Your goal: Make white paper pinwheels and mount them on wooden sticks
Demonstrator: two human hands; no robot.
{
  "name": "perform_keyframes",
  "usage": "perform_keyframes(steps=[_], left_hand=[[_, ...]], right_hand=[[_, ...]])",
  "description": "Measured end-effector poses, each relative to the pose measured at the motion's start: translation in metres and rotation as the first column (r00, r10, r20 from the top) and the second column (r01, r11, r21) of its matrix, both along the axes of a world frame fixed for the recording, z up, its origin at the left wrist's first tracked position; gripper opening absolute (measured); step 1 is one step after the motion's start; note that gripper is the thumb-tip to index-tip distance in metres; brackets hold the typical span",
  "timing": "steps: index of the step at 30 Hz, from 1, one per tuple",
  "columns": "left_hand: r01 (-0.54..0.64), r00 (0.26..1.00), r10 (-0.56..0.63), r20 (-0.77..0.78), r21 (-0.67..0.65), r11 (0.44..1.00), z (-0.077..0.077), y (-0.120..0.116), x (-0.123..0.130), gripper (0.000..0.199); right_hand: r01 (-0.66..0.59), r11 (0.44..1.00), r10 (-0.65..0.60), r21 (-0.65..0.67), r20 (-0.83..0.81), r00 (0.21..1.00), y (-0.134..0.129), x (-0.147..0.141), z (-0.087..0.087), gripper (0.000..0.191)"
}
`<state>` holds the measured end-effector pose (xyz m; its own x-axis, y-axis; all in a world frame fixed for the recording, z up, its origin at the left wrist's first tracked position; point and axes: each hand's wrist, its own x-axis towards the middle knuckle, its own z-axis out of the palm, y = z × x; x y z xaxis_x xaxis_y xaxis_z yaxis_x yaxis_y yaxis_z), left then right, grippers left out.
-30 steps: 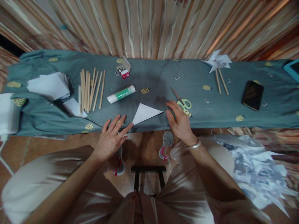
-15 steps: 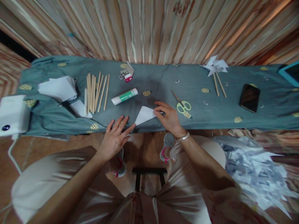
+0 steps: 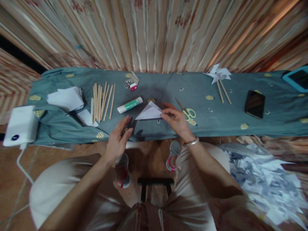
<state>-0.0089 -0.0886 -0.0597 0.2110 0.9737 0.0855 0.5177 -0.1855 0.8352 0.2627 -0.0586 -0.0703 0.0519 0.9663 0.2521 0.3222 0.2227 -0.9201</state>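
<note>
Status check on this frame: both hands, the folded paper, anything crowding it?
Right hand pinching folded paper triangle, lifted off the cloth. Left hand open, just short of the paper. Glue stick and scissors lie close by, not touching.

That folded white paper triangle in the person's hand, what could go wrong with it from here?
The right hand pinches only one corner of the paper triangle, and the left hand is off it, so it might sag or unfold. The scissors lie just beside the right hand, so a careless reach might catch the blades. The glue stick lies close and could get knocked and roll.
</note>
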Motion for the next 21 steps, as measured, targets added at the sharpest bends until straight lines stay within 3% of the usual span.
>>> perform_keyframes(steps=[2,4,6,9,12,16,21], left_hand=[[-0.041,0.963,0.083,0.255,-0.164,0.986,0.006,0.010,0.009,0.072],[-0.073,0.893,0.199,0.403,-0.307,0.949,0.011,0.020,0.018,0.075],[-0.008,0.843,0.246,0.478,-0.446,0.895,0.015,0.027,0.026,0.073],[0.119,0.837,0.230,0.497,-0.576,0.809,0.020,0.031,0.034,0.058],[0.170,0.839,0.236,0.490,-0.648,0.743,0.023,0.032,0.040,0.051],[0.212,0.830,0.240,0.503,-0.683,0.699,0.026,0.031,0.046,0.049],[0.229,0.836,0.210,0.508,-0.669,0.707,0.028,0.031,0.052,0.035]], right_hand=[[-0.038,0.999,0.038,0.016,-0.005,0.999,-0.003,-0.003,0.007,0.012],[-0.067,0.998,0.068,0.020,-0.020,0.998,-0.006,-0.005,0.014,0.010],[-0.088,0.996,0.088,0.022,-0.034,0.995,-0.008,-0.006,0.019,0.008],[-0.099,0.994,0.101,0.036,-0.039,0.994,-0.011,-0.005,0.026,0.007],[-0.099,0.994,0.101,0.040,-0.029,0.995,-0.014,-0.001,0.031,0.008],[-0.100,0.995,0.101,0.025,-0.016,0.995,-0.019,0.006,0.035,0.011],[-0.115,0.993,0.116,0.030,-0.011,0.993,-0.022,0.012,0.036,0.012]])
